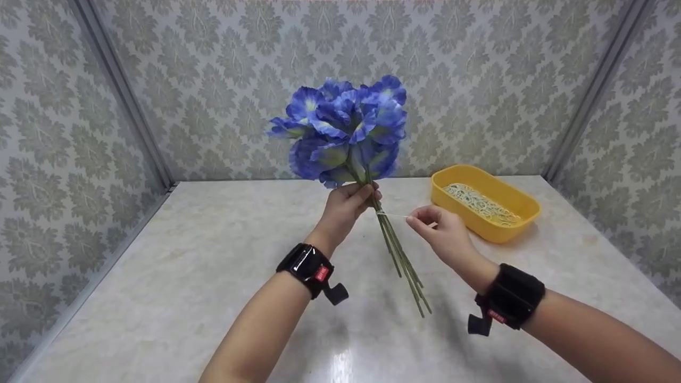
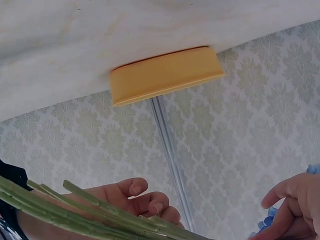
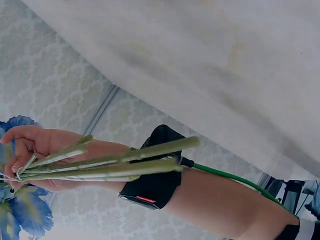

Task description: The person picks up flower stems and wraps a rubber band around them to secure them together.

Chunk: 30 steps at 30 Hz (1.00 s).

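Note:
My left hand [image 1: 343, 208] grips a bunch of blue artificial flowers [image 1: 348, 119] by the stems, just under the blooms, and holds it tilted above the table. Below that grip, the green stems [image 1: 400, 250] fan out toward the lower right. A thin white rubber band [image 1: 393, 215] goes around the stems close under the left hand. Its free end is pinched between the thumb and fingers of my right hand [image 1: 441, 231], which pulls it taut to the right. In the right wrist view the band [image 3: 19, 175] loops around the stems [image 3: 100, 167].
A yellow plastic tub [image 1: 492, 231] stands at the back right of the table [image 1: 213, 266], behind the right hand. Many pale rubber bands [image 1: 473, 199] lie inside it. Patterned wall panels [image 1: 223, 106] enclose the table at the back and both sides.

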Available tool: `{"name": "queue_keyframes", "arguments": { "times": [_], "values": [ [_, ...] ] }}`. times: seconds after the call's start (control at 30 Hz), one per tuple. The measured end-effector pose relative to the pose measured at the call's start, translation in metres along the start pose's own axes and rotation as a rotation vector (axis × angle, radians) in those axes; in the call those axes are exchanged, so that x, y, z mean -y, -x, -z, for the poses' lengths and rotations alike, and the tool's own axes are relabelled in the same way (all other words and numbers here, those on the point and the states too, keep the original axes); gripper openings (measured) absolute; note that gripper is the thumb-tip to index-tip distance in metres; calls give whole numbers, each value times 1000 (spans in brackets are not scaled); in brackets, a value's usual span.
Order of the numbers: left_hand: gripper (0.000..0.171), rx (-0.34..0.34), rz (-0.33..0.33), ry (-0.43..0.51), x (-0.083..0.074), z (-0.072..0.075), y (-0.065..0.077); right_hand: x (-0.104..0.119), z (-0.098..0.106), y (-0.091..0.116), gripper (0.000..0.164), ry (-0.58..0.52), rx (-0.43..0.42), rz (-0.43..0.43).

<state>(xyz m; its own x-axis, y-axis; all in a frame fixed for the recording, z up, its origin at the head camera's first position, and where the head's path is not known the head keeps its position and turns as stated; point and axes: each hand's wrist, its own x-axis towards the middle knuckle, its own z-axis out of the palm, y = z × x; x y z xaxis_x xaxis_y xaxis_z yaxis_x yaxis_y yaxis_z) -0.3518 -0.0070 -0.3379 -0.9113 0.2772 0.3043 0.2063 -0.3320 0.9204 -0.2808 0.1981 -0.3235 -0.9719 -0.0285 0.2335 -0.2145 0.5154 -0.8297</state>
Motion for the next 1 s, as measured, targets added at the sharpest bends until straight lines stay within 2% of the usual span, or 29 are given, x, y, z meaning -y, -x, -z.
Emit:
{"name": "queue_keyframes", "arguments": {
  "times": [0.2,0.33,0.53,0.73,0.87,1.0],
  "values": [
    [25,2,-61,105,-2,3,0,-2,-1,2,20,11,27,0],
    [29,-12,-76,146,0,4,1,-5,-4,6,19,-8,59,-10],
    [31,-11,-88,148,-1,5,3,-7,-4,10,18,-64,93,-39],
    [29,-32,-105,153,-8,3,3,-6,-3,10,18,-45,85,-42],
    [33,-42,-117,160,-9,2,2,-6,-3,10,17,-71,94,-44],
    [36,-46,-123,164,-8,2,4,-10,-3,11,16,-106,107,-87]
  ]
}}
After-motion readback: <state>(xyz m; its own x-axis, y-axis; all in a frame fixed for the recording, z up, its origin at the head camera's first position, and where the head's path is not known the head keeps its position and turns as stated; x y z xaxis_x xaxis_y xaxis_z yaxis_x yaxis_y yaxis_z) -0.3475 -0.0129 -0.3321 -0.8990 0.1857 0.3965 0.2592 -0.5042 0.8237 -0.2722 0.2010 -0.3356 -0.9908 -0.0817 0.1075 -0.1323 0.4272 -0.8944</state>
